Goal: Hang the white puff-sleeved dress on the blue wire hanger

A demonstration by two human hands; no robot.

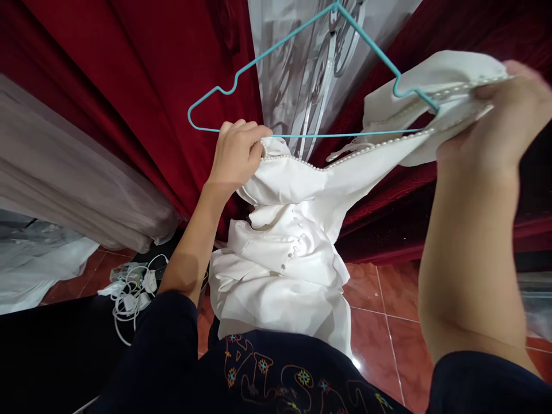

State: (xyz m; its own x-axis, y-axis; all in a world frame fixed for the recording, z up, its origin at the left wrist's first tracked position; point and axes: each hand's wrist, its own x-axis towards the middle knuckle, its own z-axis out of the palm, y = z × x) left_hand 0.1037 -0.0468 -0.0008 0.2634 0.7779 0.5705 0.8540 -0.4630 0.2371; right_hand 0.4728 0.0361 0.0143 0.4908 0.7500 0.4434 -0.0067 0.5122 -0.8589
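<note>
A white garment [288,241] with a pearl-trimmed neckline and a row of small buttons hangs bunched in front of me. My left hand [236,154] is closed on its left shoulder, just under the bar of a teal wire hanger [302,135]. My right hand [502,115], blurred at the upper right, is closed on the garment's right shoulder, which is pulled over the hanger's right end. The hanger's hook is cut off at the top edge.
Dark red curtains [142,75] hang behind, with a sheer silvery patterned curtain [310,63] between them. A grey drape [64,172] and white cloth [38,270] lie at left. White cables and chargers [133,287] sit on the red tiled floor [379,310].
</note>
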